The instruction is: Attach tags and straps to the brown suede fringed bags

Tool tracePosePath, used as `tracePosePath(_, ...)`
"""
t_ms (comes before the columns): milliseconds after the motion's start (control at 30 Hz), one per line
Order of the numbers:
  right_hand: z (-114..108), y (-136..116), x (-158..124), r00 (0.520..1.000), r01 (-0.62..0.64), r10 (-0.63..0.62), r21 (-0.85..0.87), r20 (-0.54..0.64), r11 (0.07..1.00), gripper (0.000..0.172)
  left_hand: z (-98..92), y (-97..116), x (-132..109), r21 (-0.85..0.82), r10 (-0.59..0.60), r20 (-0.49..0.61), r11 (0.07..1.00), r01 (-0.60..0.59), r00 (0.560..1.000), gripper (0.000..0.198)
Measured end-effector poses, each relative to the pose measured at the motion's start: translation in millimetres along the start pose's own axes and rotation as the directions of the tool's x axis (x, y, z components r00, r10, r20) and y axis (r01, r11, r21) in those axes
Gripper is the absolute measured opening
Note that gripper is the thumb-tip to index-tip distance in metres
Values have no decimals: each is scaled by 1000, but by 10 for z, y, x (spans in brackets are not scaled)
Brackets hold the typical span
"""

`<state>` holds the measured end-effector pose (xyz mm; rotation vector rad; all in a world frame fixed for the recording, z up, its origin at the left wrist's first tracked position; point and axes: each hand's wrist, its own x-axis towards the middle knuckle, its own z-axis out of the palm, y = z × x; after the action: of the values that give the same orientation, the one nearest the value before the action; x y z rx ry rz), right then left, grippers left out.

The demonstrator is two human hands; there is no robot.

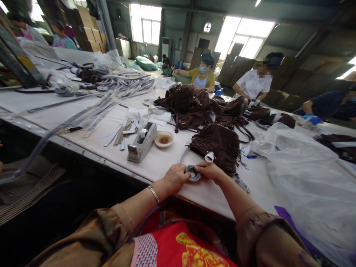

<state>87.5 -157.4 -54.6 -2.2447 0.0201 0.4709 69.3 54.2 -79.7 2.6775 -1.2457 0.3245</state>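
Likely coiled strip [193, 173] on table [164, 163], fringed bag [219, 146] just behind, bowl [164, 139] and tape dispenser [141, 142] left, plastic sheeting [306, 174] right.

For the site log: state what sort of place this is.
Probably a bag-making workshop in a factory hall. Brown fringed bags lie heaped on a long worktable, bundled straps lie farther along it, and co-workers sit at its far side. The left hand and right hand hold a grey coil.

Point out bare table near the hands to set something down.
Bare table lies between the tape dispenser, the bowl and the left hand, which with the right hand holds a grey coil; also along the plastic sheet. Crowded beyond: the pile of brown bags and the straps.
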Motion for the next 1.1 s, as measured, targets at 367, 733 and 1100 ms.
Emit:
tracePosePath(367,4,-286,117,996,-78,52,-488,-67,869,15,10,9,14,-8,-10,0,1000,10,1000,19)
tracePosePath(733,93,-531,78,991,-132,64,-733,-121,667,31,-19,18,9,-10,-16,9,1000,16,1000,19)
tracePosePath(1100,224,-545,-67,992,-66,-49,-815,-114,576,28,-12,31,3,-22,-28,15,999,28,1000,19)
